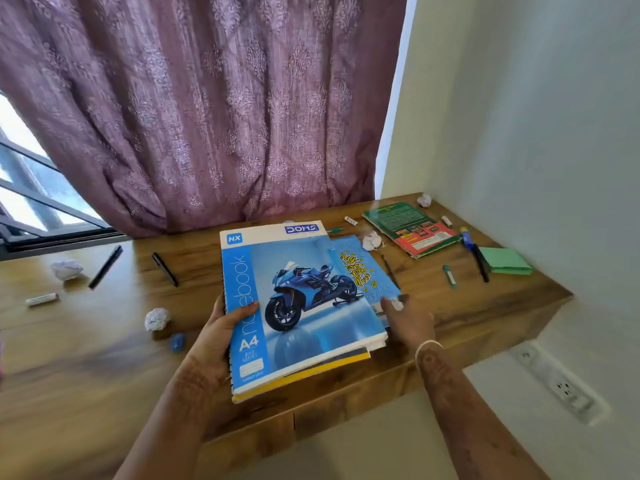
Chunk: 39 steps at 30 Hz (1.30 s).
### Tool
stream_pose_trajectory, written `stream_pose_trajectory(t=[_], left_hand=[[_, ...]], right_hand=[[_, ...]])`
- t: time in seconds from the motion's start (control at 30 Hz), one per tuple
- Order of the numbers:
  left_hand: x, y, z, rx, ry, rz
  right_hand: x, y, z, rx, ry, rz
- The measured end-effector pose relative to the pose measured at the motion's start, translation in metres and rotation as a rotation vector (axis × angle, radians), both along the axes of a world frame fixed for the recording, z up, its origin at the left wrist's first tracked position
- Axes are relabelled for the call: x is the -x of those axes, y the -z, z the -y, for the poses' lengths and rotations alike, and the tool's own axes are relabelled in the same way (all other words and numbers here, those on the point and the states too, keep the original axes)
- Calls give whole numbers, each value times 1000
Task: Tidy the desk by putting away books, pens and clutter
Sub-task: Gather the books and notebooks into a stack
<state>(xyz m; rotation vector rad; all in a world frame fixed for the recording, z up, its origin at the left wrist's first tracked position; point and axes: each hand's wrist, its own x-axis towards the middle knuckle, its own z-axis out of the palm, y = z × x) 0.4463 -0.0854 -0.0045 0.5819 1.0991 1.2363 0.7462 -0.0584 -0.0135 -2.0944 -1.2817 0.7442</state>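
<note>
The left hand (pixel 221 327) is gripping the spiral edge of the motorbike notebook (pixel 298 299), thumb lying across the cover, and a yellow-edged book (pixel 311 379) is riding underneath. The right hand (pixel 410 320) is reaching onto the lower corner of the blue patterned book (pixel 367 275), which is poking out from under that stack. Blur is hiding whether its fingers are pinching or only touching. The stack's near corner is hanging past the front of the table (pixel 104 341) and only one side is being held, so the lower books are likely to slide out and drop to the floor if the notebook tilts. Pulling the blue book sideways is also risking a sweep of the thin dark pencil (pixel 390 271) just beside it. Counting outward, I am finding four books in all, the last being the green-and-red book (pixel 414 228) well off to the right. There are four crumpled paper balls (pixel 157 318) and three black pens (pixel 165 269). Three short white sticks (pixel 41 299) are lying about, along with one blue-and-yellow marker (pixel 467 237). Two teal items are showing — a pen (pixel 335 230) and a shorter piece (pixel 449 277). One small blue block (pixel 176 342) and one green sticky-note pad (pixel 507 260) are completing the count.
</note>
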Motion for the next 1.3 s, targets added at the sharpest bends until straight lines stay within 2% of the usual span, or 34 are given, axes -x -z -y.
stream_pose_trajectory(t=[0.1, 0.2, 0.37, 0.53, 0.7, 0.77, 0.87, 0.93, 1.0, 1.07, 1.13, 1.2, 1.27, 1.3], left_hand=[[1, 4, -4, 16, 19, 0], [6, 11, -13, 27, 21, -24], [15, 15, -21, 36, 41, -54], [21, 14, -27, 31, 43, -31], [27, 10, -29, 22, 31, -30], [29, 8, -29, 26, 26, -28], [33, 5, -29, 32, 22, -9], [34, 3, -28, 31, 18, -2], [34, 0, -26, 31, 17, 2], [33, -3, -24, 36, 21, 14], [29, -4, -21, 40, 24, 23], [24, -6, -20, 42, 34, 41], [17, -9, -22, 42, 51, 43], [11, -13, -23, 37, 62, 39]], right_hand=[[-11, 24, -3, 92, 96, 169], [-11, 35, -5, 91, 139, 276], [-11, 41, -9, 69, 125, 314], [-18, 33, -22, 251, 54, 320], [-17, 24, -24, 183, 101, 292], [-15, 24, -22, 37, 153, 132], [-7, 13, -12, -219, 246, -514], [3, -2, -7, -293, 341, -878], [13, -19, -8, -367, 377, -1063], [25, -40, -12, -499, 343, -1147], [38, -62, -15, -625, 283, -1127], [49, -83, -14, -738, 207, -1011], [61, -100, -6, -838, 79, -787], [67, -106, 0, -892, -2, -574]])
